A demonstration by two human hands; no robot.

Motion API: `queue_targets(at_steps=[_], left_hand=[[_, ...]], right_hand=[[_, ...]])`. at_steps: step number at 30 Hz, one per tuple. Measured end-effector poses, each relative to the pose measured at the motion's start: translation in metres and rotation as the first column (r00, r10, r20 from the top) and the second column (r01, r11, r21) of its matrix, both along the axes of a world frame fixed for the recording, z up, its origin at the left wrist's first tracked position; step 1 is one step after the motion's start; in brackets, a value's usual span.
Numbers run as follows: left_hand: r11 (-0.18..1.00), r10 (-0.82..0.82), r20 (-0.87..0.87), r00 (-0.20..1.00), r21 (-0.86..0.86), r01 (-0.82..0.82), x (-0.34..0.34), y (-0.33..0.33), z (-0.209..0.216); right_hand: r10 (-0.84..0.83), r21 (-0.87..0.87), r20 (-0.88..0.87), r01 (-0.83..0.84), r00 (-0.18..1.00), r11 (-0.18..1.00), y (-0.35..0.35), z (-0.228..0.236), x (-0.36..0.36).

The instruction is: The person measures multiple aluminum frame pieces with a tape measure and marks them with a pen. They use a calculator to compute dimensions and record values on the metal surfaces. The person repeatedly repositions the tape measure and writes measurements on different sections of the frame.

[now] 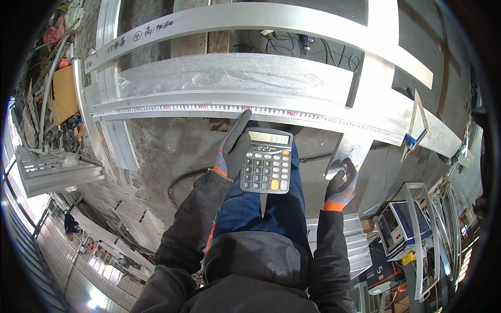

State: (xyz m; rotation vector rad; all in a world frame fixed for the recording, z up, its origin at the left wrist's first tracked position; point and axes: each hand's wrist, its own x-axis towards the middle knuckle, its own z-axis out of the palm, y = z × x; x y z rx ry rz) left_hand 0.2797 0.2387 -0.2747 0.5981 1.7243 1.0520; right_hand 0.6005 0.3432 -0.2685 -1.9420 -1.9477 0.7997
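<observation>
My left hand [234,147], in a grey glove with orange edging, grips a dark calculator [266,161] by its left side. The calculator has a lit display and grey and orange keys, and is above my lap. The left index finger stretches up to a tape measure [203,107] laid along an aluminium profile [172,99]. To the right, my gloved right hand [342,183] is curled beside a crossing aluminium piece [355,148]. A pale spot shows at its fingers; whether it is something held cannot be made out.
A long aluminium bar [250,15] with handwriting spans the far side. At right, a triangular metal frame [416,125] stands by the tape's end, near a blue item [409,141]. A drill [307,44] and cables lie on the floor beyond. Scrap and boxes [63,91] crowd the left.
</observation>
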Motion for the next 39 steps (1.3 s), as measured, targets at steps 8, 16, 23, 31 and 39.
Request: queue_targets(at_steps=[8, 16, 23, 31, 39], left_hand=[[1.000, -0.010, -0.047, 0.999, 0.008, 0.010, 0.000, 0.003, 0.006], [1.000, 0.016, -0.055, 0.998, -0.005, -0.016, 0.004, 0.003, 0.006], [0.996, -0.011, -0.006, 1.000, 0.088, 0.012, 0.018, 0.015, 0.015], [0.989, -0.094, -0.067, 0.993, 0.104, 0.101, 0.038, 0.032, 0.013], [0.991, -0.093, -0.032, 0.995, 0.096, 0.096, 0.041, 0.035, 0.011]], right_hand=[[-0.012, -0.002, 0.001, 0.012, 1.000, 1.000, 0.000, -0.001, 0.002], [-0.054, -0.085, -0.048, 0.050, 0.997, 0.995, 0.001, -0.004, 0.005], [-0.098, -0.107, -0.119, 0.085, 0.988, 0.991, -0.002, -0.005, 0.006], [-0.072, -0.054, -0.066, 0.068, 0.995, 0.996, -0.001, 0.002, 0.000], [-0.050, -0.085, -0.043, 0.046, 0.998, 0.995, 0.001, 0.003, 0.002]])
